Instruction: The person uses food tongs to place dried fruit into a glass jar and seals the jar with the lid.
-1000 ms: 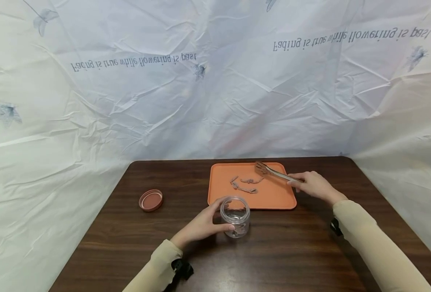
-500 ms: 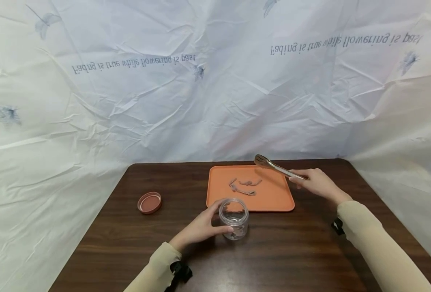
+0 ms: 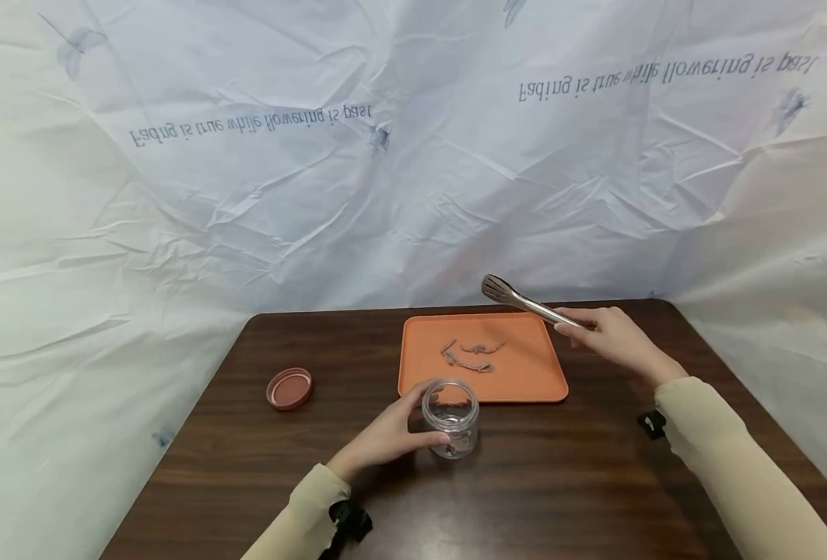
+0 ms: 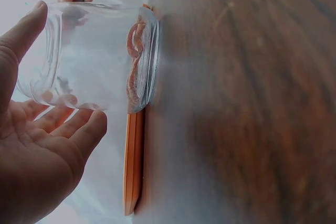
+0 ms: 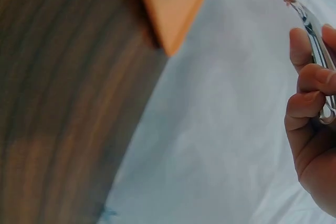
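Note:
My left hand (image 3: 383, 437) grips a clear jar (image 3: 464, 437) from its left side, thumb in front and fingers behind. The jar stands mouth up at the near edge of an orange tray (image 3: 525, 373). Brown twisted strands (image 4: 133, 80) show at the jar's bottom in the left wrist view. My right hand (image 3: 619, 342) holds metal tongs (image 3: 535, 306) raised over the tray's back right. In the right wrist view a small reddish-brown bit (image 5: 288, 1) shows at the tongs' tip. Brownish twisted strips (image 3: 465, 364) lie on the tray.
A reddish-brown lid (image 3: 290, 388) lies on the dark wooden table (image 3: 259, 474), left of the tray. A white printed sheet (image 3: 413, 194) hangs behind the table and along its sides.
My right hand has lifted the tongs up from the tray. The left hand and the jar have stayed in place, and so have the strips on the tray.

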`<state>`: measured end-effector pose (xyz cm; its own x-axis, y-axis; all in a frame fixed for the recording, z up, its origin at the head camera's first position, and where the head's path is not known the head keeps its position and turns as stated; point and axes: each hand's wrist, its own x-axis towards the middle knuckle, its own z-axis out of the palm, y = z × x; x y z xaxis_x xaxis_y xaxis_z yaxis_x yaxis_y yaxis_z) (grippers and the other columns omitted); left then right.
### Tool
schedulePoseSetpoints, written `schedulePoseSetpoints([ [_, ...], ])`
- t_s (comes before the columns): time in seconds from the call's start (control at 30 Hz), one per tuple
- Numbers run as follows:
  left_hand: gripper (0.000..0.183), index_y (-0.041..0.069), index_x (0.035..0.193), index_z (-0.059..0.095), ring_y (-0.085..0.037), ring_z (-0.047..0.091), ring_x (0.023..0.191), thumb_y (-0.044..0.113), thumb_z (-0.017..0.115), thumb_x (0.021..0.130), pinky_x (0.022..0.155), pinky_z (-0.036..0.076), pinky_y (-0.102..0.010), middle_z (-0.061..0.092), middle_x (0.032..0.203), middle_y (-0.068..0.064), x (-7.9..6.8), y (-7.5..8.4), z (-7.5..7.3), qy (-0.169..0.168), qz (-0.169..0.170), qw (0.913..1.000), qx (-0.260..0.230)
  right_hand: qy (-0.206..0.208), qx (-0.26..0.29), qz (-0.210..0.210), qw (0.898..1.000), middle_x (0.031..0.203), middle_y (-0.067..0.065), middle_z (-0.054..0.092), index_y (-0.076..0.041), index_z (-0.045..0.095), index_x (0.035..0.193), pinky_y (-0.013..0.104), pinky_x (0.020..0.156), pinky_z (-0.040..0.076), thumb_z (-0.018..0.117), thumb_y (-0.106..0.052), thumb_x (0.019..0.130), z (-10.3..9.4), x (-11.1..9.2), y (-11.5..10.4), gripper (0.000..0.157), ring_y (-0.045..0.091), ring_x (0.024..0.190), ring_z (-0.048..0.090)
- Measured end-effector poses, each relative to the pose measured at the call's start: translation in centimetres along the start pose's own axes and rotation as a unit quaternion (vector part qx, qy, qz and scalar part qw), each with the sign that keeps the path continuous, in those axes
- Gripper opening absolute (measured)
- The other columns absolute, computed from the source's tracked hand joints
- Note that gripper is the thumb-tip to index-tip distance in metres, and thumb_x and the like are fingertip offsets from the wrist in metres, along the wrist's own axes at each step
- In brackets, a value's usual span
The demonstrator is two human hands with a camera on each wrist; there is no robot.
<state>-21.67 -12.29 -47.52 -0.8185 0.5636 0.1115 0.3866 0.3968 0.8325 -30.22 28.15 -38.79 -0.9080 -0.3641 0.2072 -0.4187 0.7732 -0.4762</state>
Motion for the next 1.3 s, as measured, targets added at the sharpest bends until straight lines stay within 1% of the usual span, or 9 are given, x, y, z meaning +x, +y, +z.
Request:
schedulePoseSetpoints([
  [0.17,0.086,0.04,0.157,0.025,-0.021,0.05,0.135,0.042,0.077,0.09,0.107,0.047,-0.039,0.038,0.157,0.001,-0.2,-0.1,-0.2,0.007,-0.003,1.0,-0.005,0.008,0.012,-0.032,0.999,0.08,-0.004,0.071,-0.017,0.059,0.144,0.031,0.056,0.044,0.062,-0.042,0.101,-0.2,-0.5,-2.2,0.05,0.015,0.073,0.067],
  [0.4,0.086,0.039,0.157,0.026,-0.022,0.05,0.135,0.041,0.078,0.089,0.107,0.047,-0.039,0.037,0.158,0.001,-0.6,-0.4,-0.4,0.001,-0.003,1.0,-0.007,0.014,0.043,-0.072,0.996,0.092,-0.006,0.076,-0.021,0.059,0.144,0.029,0.06,0.051,0.063,-0.039,0.101,-0.4,-1.7,-4.9,0.047,0.006,0.081,0.072],
  [0.47,0.086,0.039,0.157,0.026,-0.021,0.049,0.136,0.04,0.078,0.089,0.108,0.046,-0.037,0.037,0.158,0.001,-0.5,-0.4,-0.5,0.001,-0.001,0.9999,-0.01,0.013,0.041,-0.084,0.996,0.073,-0.012,0.07,-0.024,0.059,0.144,0.027,0.053,0.046,0.063,-0.039,0.101,-0.7,-2.0,-5.6,0.046,-0.001,0.061,0.062],
  [0.53,0.086,0.037,0.158,0.026,-0.019,0.048,0.137,0.039,0.079,0.089,0.108,0.046,-0.036,0.038,0.157,0.002,-0.4,-0.4,-0.5,0.003,0.0,0.9999,-0.013,0.007,0.04,-0.096,0.995,0.056,-0.018,0.053,-0.027,0.059,0.143,0.025,0.046,0.038,0.064,-0.04,0.1,-0.9,-2.3,-6.3,0.045,-0.004,0.046,0.044],
  [0.63,0.086,0.037,0.157,0.027,-0.018,0.047,0.138,0.038,0.079,0.089,0.108,0.045,-0.036,0.037,0.157,0.004,-0.3,-0.5,-0.7,0.004,0.001,0.9998,-0.018,-0.003,0.032,-0.106,0.994,0.048,-0.019,0.022,-0.028,0.06,0.141,0.024,0.04,0.029,0.064,-0.042,0.099,-1.2,-2.9,-7.5,0.045,0.002,0.043,0.015],
  [0.67,0.086,0.037,0.157,0.027,-0.018,0.047,0.138,0.038,0.079,0.089,0.109,0.045,-0.036,0.036,0.157,0.005,-0.2,-0.6,-0.7,0.004,0.001,0.9998,-0.017,-0.008,0.032,-0.107,0.994,0.049,-0.02,0.02,-0.027,0.061,0.141,0.023,0.04,0.028,0.065,-0.042,0.099,-1.3,-3.1,-7.9,0.044,0.002,0.043,0.015],
  [0.9,0.087,0.039,0.157,0.025,-0.019,0.046,0.139,0.041,0.078,0.089,0.109,0.045,-0.036,0.035,0.158,0.006,-0.1,-0.7,-0.9,-0.001,-0.003,0.9999,-0.013,-0.018,0.022,-0.143,0.989,0.053,-0.019,0.032,-0.022,0.065,0.136,0.02,0.041,0.03,0.066,-0.035,0.099,-1.6,-4.6,-9.6,0.04,-0.002,0.044,0.022],
  [1.07,0.088,0.035,0.159,0.024,-0.018,0.046,0.138,0.042,0.078,0.089,0.109,0.045,-0.035,0.034,0.159,0.005,0.0,-0.9,-1.0,-0.006,-0.003,0.9999,-0.012,-0.029,0.009,-0.161,0.986,0.056,-0.022,0.036,-0.029,0.066,0.135,0.018,0.043,0.028,0.067,-0.035,0.099,-1.5,-5.5,-9.6,0.037,-0.005,0.047,0.018],
  [1.3,0.087,0.032,0.159,0.026,-0.018,0.046,0.139,0.041,0.078,0.089,0.109,0.045,-0.034,0.036,0.158,0.005,0.4,-0.8,-1.1,-0.011,0.001,0.9997,-0.02,-0.066,-0.004,-0.181,0.981,0.073,-0.026,0.061,-0.025,0.067,0.134,0.016,0.045,0.032,0.065,-0.033,0.1,-1.2,-6.4,-9.4,0.036,-0.007,0.048,0.027],
])
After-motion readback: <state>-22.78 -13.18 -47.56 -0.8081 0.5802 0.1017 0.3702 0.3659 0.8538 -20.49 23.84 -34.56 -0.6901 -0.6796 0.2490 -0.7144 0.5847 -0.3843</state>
